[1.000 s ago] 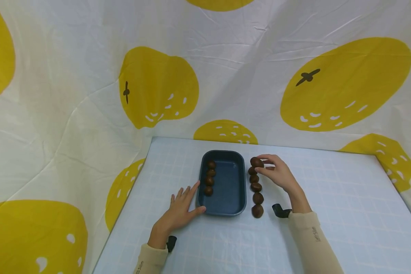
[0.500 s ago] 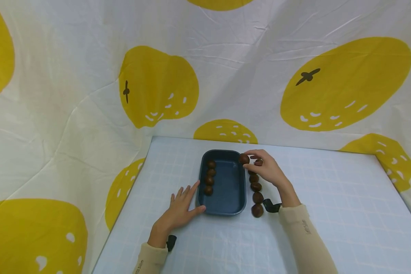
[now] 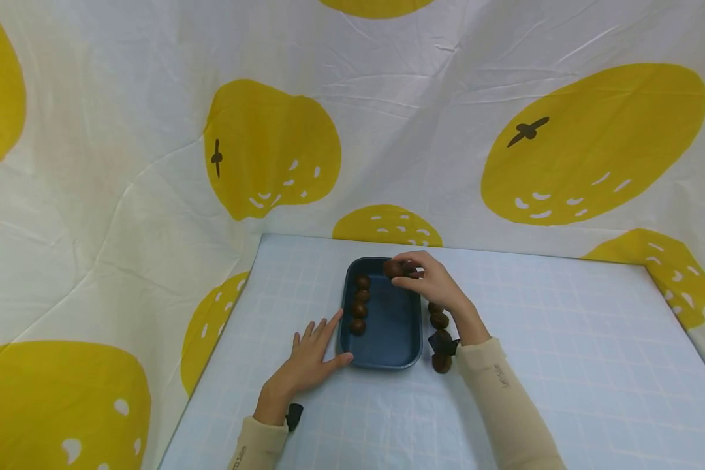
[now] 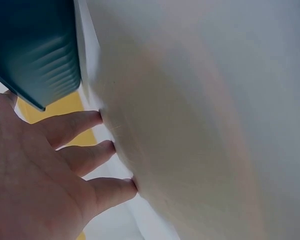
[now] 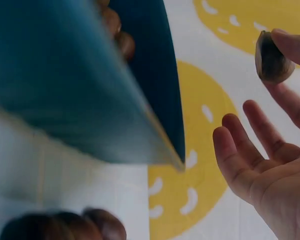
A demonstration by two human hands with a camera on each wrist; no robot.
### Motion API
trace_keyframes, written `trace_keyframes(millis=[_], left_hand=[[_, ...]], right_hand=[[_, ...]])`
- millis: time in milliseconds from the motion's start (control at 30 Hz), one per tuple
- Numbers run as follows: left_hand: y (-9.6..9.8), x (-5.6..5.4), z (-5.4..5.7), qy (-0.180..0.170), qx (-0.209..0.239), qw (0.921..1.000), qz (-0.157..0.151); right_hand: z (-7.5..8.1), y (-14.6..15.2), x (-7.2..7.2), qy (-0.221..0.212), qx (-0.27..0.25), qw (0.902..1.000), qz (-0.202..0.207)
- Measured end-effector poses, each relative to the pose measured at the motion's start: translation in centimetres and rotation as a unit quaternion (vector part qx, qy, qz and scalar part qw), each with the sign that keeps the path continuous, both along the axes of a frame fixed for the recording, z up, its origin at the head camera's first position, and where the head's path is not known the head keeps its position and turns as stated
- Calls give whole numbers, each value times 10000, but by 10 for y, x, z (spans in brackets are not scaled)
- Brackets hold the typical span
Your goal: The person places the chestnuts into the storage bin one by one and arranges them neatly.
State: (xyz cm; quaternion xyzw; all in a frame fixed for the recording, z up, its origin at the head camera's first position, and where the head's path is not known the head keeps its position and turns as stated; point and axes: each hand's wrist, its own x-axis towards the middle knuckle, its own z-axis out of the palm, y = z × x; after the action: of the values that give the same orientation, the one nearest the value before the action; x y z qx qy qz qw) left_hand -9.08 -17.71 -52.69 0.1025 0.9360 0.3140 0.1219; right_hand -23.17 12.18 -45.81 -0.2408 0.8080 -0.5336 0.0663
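A dark blue rectangular tray (image 3: 392, 323) lies on the table with several brown chestnuts (image 3: 359, 309) in a column along its left side. Over the tray's far right part, my right hand (image 3: 437, 287) pinches a single chestnut (image 5: 274, 57) between thumb and index finger. The other fingers of that hand are extended, holding nothing. My left hand (image 3: 307, 360) is spread at the tray's left edge, its thumb and index fingertips at the wall. In the left wrist view, several fingertips (image 4: 126, 186) of that hand rest on the tablecloth beside the tray.
Right of the tray, several more chestnuts (image 3: 439, 320) stand in a line on the pale checked tablecloth (image 3: 593, 352), partly hidden by my right wrist and its black camera mount. A white curtain (image 3: 399, 130) with yellow fruit prints hangs behind the table.
My right hand has carried the chestnut leftward from the far end of the line, across the tray's right rim, to above the tray. My left hand has stayed in place.
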Motion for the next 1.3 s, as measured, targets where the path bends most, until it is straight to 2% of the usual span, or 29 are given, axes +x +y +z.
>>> trace_keyframes(millis=[533,700,967,1200,1300], left_hand=[[1,1,1,-38,-10,10000,30],[1,1,1,-66,-26,10000,38],[2,1,1,-86,-64,9999,54],[2,1,2,-75,-65,9999,64],[2,1,2,-72,-48,9999,60]], right_hand=[[-3,-34,-2,322,214,9971,653],[-8,-43,-5,454,295,9918,1161],[-12,-49,-5,495,808,9758,1971],[-19,-52,-6,563,1312,9510,2744],[-23,-57,-6,643,1336,9395,3087]])
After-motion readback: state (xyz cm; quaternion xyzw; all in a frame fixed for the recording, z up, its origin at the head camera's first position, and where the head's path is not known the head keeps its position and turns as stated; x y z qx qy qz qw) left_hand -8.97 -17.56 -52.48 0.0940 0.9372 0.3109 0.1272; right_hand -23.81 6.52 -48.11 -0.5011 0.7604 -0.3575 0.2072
